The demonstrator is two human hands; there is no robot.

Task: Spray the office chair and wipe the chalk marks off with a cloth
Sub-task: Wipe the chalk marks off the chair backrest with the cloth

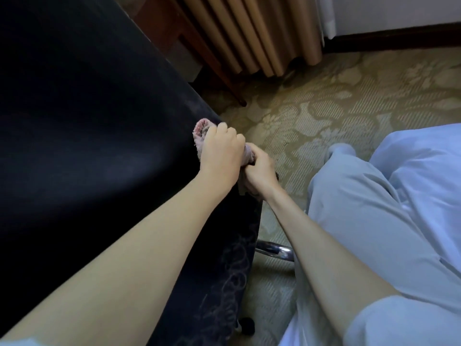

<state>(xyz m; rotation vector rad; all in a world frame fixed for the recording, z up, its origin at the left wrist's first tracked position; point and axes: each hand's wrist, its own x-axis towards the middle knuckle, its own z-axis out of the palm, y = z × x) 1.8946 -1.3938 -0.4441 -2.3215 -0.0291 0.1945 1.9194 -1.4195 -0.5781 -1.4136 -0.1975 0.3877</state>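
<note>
light: dim, soft daylight – chair [87, 121] nearly black | focus: soft | edges: wide-angle bending

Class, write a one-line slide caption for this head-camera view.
Both hands, left and right, grip a pink cloth at the black office chair edge; chalk marks remain nearer the camera.

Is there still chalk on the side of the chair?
Yes, pale chalk scribbles remain on the black office chair edge, nearer than the hands.
</note>
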